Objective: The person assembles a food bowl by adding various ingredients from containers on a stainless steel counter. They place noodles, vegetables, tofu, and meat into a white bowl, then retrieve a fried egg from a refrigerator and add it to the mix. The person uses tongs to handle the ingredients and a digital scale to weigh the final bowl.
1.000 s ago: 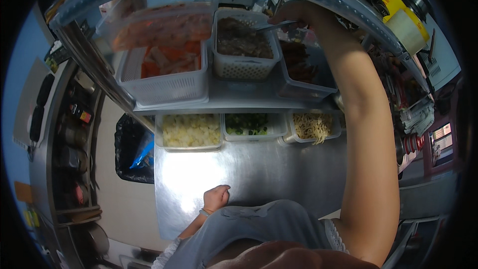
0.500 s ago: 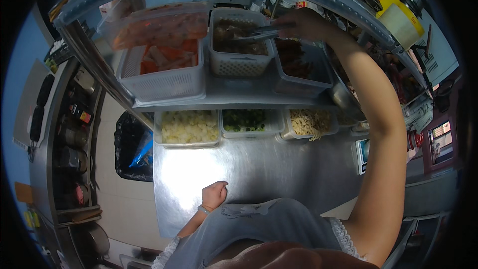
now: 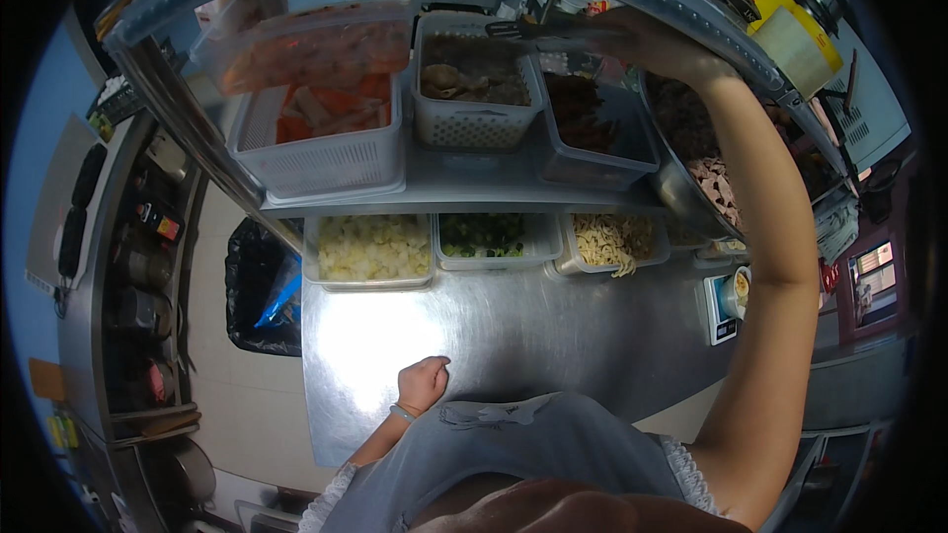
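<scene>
My right hand (image 3: 657, 44) is raised over the upper shelf, closed round a pair of tongs (image 3: 553, 33). The tongs' dark slotted tip points left, above the back right rim of a white perforated basket (image 3: 472, 126) of brownish, wet-looking food. Below my wrist stands a clear tub (image 3: 600, 166) of dark brown pieces. A large metal bowl (image 3: 681, 199) with pinkish sliced meat is partly hidden by my forearm. My left hand (image 3: 424, 383) rests curled on the steel table (image 3: 484, 336), with nothing visible in it.
Left on the shelf is a white basket (image 3: 321, 168) of red-and-white sticks, under a clear tub (image 3: 316, 54). Below stand tubs of chopped pale vegetable (image 3: 373, 249), greens (image 3: 481, 237) and noodle-like strips (image 3: 614, 239). A scale (image 3: 721, 311) bears a small container. A black-lined bin (image 3: 259, 286) stands left.
My right hand has lifted the tongs up and back out of the food in the perforated basket, shifting slightly right. More of the metal bowl and the scale shows. The left hand stays put.
</scene>
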Demonstrator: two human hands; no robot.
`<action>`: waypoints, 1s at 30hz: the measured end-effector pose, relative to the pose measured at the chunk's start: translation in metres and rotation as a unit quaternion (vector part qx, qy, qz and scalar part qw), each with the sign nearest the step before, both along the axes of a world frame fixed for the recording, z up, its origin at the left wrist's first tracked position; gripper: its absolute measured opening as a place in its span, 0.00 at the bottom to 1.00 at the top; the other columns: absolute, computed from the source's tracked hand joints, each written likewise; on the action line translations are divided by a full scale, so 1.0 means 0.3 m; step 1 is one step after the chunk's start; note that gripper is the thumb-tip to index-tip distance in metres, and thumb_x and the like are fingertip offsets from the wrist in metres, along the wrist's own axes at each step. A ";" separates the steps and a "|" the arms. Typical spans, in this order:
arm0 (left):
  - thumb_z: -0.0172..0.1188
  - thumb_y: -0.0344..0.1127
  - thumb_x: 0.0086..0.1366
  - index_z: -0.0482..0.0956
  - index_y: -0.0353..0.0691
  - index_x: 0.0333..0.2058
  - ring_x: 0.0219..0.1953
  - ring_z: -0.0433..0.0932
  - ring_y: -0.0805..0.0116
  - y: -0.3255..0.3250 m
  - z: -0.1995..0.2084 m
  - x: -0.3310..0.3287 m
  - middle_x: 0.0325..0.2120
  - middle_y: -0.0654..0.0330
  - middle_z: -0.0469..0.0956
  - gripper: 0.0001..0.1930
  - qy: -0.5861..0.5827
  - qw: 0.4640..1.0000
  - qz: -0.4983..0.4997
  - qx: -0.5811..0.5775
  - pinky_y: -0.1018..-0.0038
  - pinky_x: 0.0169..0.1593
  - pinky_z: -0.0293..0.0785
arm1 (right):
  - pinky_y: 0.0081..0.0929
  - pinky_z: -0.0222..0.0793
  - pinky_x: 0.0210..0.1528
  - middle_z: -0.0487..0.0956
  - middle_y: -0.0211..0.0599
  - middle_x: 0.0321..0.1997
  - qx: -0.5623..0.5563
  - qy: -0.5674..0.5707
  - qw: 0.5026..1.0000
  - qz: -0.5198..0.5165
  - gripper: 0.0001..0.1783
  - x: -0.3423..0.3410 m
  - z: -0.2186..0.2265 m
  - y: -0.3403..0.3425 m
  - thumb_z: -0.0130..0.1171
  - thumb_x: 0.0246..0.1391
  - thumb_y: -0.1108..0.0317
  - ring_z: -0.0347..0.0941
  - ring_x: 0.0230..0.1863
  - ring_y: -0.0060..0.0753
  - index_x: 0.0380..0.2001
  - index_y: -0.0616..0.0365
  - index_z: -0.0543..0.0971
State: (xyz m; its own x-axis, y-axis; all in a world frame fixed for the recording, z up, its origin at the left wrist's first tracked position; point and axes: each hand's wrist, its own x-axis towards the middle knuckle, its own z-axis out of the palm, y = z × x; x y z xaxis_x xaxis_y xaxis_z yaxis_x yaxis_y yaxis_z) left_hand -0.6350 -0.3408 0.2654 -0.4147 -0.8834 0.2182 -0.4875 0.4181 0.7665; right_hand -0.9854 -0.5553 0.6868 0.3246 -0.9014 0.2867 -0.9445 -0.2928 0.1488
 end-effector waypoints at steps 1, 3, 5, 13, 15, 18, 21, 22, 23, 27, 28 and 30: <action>0.53 0.29 0.51 0.79 0.43 0.27 0.22 0.76 0.60 0.002 0.003 0.005 0.21 0.57 0.77 0.06 -0.001 1.000 0.005 0.003 0.70 0.26 0.72 | 0.30 0.71 0.37 0.78 0.40 0.34 0.022 0.004 0.998 -0.052 0.22 0.045 0.006 -0.020 0.53 0.52 0.49 0.74 0.31 0.33 0.43 0.53 0.76; 0.53 0.29 0.51 0.79 0.43 0.27 0.22 0.76 0.60 0.004 0.011 0.016 0.21 0.58 0.77 0.06 -0.002 1.000 0.016 0.006 0.70 0.26 0.72 | 0.31 0.71 0.33 0.79 0.40 0.28 0.066 0.013 0.986 -0.154 0.23 0.209 0.026 -0.078 0.51 0.52 0.46 0.74 0.25 0.33 0.37 0.54 0.79; 0.53 0.29 0.51 0.79 0.43 0.27 0.22 0.76 0.60 0.002 0.025 0.012 0.21 0.58 0.77 0.06 -0.003 1.000 0.014 0.008 0.70 0.26 0.72 | 0.32 0.70 0.28 0.77 0.40 0.21 0.123 0.045 0.974 -0.183 0.23 0.257 0.013 -0.143 0.50 0.52 0.46 0.72 0.20 0.32 0.32 0.55 0.79; 0.54 0.28 0.50 0.79 0.44 0.26 0.21 0.76 0.61 0.002 0.008 0.012 0.21 0.59 0.77 0.06 0.000 1.000 0.019 0.002 0.71 0.25 0.72 | 0.25 0.63 0.15 0.79 0.38 0.20 0.257 0.062 0.927 -0.268 0.22 0.337 0.003 -0.340 0.56 0.47 0.48 0.64 0.10 0.24 0.23 0.59 0.80; 0.54 0.28 0.50 0.79 0.44 0.26 0.21 0.76 0.62 0.002 0.013 0.009 0.21 0.60 0.77 0.06 0.000 1.000 0.018 0.004 0.71 0.25 0.72 | 0.25 0.62 0.14 0.78 0.38 0.20 0.271 0.038 0.917 -0.288 0.22 0.320 0.019 -0.333 0.56 0.48 0.47 0.64 0.10 0.24 0.24 0.58 0.80; 0.54 0.28 0.50 0.79 0.43 0.26 0.21 0.76 0.62 -0.003 0.013 0.009 0.21 0.60 0.77 0.06 0.006 1.000 0.015 0.004 0.72 0.25 0.72 | 0.24 0.61 0.14 0.78 0.37 0.19 0.291 -0.012 0.910 -0.293 0.22 0.275 0.046 -0.342 0.55 0.48 0.47 0.63 0.10 0.23 0.24 0.58 0.80; 0.54 0.28 0.49 0.79 0.43 0.26 0.20 0.76 0.62 -0.006 0.011 0.005 0.21 0.60 0.77 0.06 0.010 1.000 0.006 0.008 0.72 0.25 0.72 | 0.23 0.60 0.14 0.77 0.37 0.19 0.310 -0.053 0.901 -0.298 0.22 0.222 0.050 -0.344 0.55 0.49 0.47 0.62 0.10 0.22 0.25 0.57 0.80; 0.54 0.28 0.49 0.79 0.43 0.26 0.20 0.76 0.62 -0.006 0.013 0.009 0.21 0.60 0.77 0.06 0.010 1.000 0.009 0.007 0.72 0.25 0.72 | 0.23 0.60 0.13 0.77 0.36 0.18 0.316 -0.067 0.900 -0.293 0.22 0.214 0.043 -0.352 0.55 0.49 0.47 0.62 0.09 0.22 0.25 0.57 0.80; 0.54 0.28 0.49 0.79 0.43 0.26 0.20 0.76 0.62 -0.007 0.015 0.012 0.21 0.60 0.77 0.06 0.009 1.000 0.013 0.005 0.72 0.24 0.72 | 0.23 0.60 0.13 0.77 0.36 0.18 0.322 -0.077 0.898 -0.288 0.22 0.211 0.034 -0.362 0.54 0.49 0.47 0.61 0.09 0.21 0.25 0.57 0.80; 0.54 0.27 0.49 0.78 0.44 0.26 0.20 0.76 0.62 -0.008 0.009 0.024 0.20 0.60 0.77 0.06 0.013 1.000 0.018 0.003 0.71 0.24 0.72 | 0.22 0.58 0.13 0.76 0.35 0.18 0.346 -0.119 0.891 -0.267 0.22 0.195 -0.002 -0.392 0.54 0.50 0.47 0.60 0.09 0.20 0.26 0.56 0.80; 0.54 0.27 0.48 0.78 0.44 0.26 0.20 0.76 0.61 -0.009 0.005 0.020 0.20 0.60 0.77 0.06 0.015 1.000 0.014 0.000 0.71 0.24 0.72 | 0.22 0.58 0.13 0.76 0.35 0.17 0.352 -0.129 0.885 -0.275 0.22 0.185 -0.001 -0.374 0.54 0.50 0.47 0.60 0.09 0.20 0.26 0.56 0.80; 0.54 0.27 0.48 0.78 0.44 0.26 0.20 0.75 0.61 -0.009 -0.003 0.011 0.20 0.60 0.77 0.07 0.019 1.000 0.009 -0.005 0.71 0.24 0.72 | 0.21 0.58 0.13 0.75 0.35 0.17 0.356 -0.145 0.879 -0.282 0.21 0.158 -0.004 -0.356 0.53 0.50 0.47 0.59 0.09 0.19 0.27 0.56 0.80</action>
State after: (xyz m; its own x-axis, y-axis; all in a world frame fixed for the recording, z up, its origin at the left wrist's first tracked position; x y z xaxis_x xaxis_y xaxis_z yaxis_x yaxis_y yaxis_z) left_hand -0.6316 -0.3434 0.2645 -0.3909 -0.8880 0.2421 -0.4659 0.4178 0.7800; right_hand -0.9380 -0.6620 0.6858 -0.2260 -0.8798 -0.4182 -0.9372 0.3135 -0.1530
